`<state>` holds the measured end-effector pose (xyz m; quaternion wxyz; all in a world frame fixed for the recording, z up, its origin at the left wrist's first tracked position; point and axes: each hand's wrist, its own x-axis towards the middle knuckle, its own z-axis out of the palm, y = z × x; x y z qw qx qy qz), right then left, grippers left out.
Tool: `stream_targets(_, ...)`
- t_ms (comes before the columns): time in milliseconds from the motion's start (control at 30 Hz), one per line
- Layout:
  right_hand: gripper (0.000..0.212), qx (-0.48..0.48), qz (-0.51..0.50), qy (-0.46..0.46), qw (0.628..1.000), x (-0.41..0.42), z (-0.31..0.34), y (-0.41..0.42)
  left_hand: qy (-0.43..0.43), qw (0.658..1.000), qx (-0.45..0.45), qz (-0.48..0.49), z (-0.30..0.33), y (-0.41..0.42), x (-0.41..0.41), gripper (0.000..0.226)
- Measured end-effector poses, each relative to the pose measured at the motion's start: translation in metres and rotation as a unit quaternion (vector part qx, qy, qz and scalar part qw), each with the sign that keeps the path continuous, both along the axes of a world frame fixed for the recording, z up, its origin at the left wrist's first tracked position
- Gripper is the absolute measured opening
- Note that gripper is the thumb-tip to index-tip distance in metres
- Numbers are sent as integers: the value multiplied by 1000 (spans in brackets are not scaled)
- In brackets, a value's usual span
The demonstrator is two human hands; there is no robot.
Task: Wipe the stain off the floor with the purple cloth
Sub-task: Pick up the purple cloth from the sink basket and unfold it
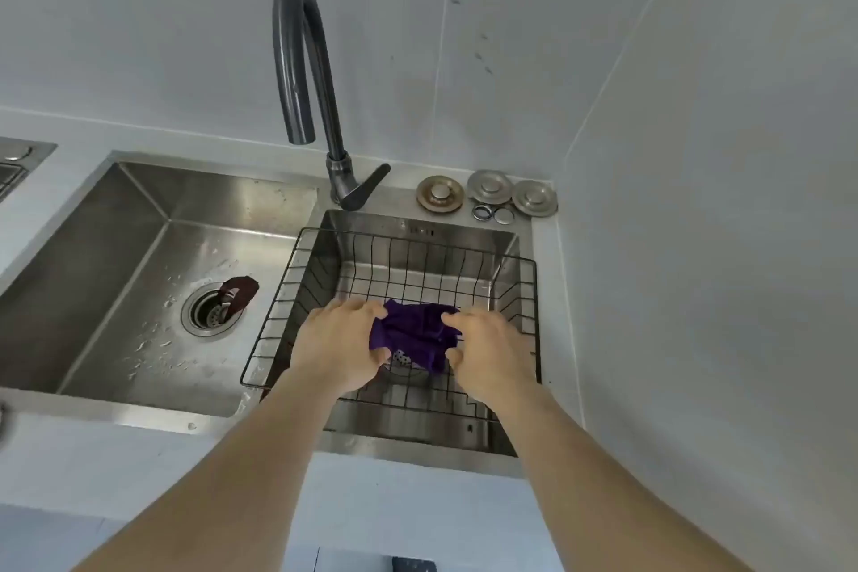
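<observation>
A crumpled purple cloth (415, 334) hangs bunched between both hands over the wire basket (527, 293) in the right sink basin. My left hand (339, 344) grips the cloth's left side and my right hand (492, 353) grips its right side, fingers curled into the fabric. The floor and its stain are out of view.
A dark curved faucet (302, 74) rises behind the sinks, its spout over the left steel basin (116, 274), which holds a drain (209, 309) and a dark brown scrap (239, 293). Three metal drain stoppers (487, 193) lie on the counter's back right. Tiled walls close in behind and right.
</observation>
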<state>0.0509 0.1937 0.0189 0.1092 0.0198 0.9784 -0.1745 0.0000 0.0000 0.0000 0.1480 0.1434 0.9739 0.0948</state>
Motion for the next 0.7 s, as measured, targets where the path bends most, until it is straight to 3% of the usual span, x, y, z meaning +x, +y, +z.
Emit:
stream_targets(200,47,16,-11,-6,1000,-23,-40,-1,-25,999,27,7,-42,2,-20,57)
stream_targets(300,33,17,-25,11,999,-30,-57,-1,-17,998,59,5,-56,11,-34,54)
stream_targets(433,14,4,-45,58,997,-34,-68,4,-37,998,34,-26,-69,29,-43,54)
stream_targets(600,9,-12,-63,76,995,-38,-64,15,17,998,49,19,-65,31,-42,19)
stream_targets(700,9,-23,-92,80,992,-42,-52,21,45,996,63,36,-50,20,-39,10)
